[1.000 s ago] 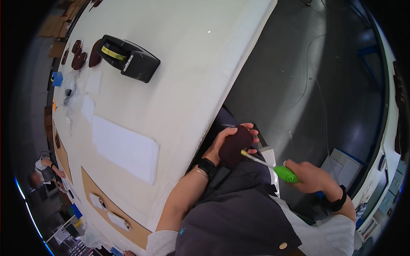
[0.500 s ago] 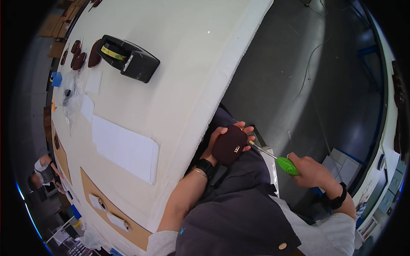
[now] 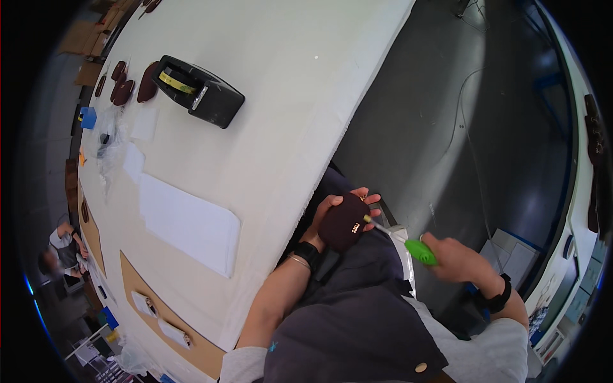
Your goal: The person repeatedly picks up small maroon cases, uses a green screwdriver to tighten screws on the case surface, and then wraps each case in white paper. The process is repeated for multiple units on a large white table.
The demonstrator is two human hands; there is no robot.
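Head view, looking down over the lap of a seated person at the edge of a white counter (image 3: 268, 115). The left hand (image 3: 332, 214) cups a small dark-brown leather pouch (image 3: 345, 222), fingers wrapped around its far side and thumb on the near side; the pouch is held just off the counter edge, above the person's dark apron (image 3: 357, 319). The left grip is pressed around the pouch. A black band sits on the left wrist.

The right hand (image 3: 456, 258) is wrapped around the green handle of a screwdriver (image 3: 408, 242). Its thin metal shaft points left, and the tip touches a small metal fitting on the right edge of the pouch. The right grip is fully wrapped on the handle. A dark watch sits on the right wrist.

On the counter, well apart from the hands: a black tape dispenser (image 3: 201, 92) near the far left, several dark-brown leather pieces (image 3: 131, 86) just beside it, and a flat white sheet (image 3: 188, 223) nearer the person. Grey floor lies to the right of the counter.
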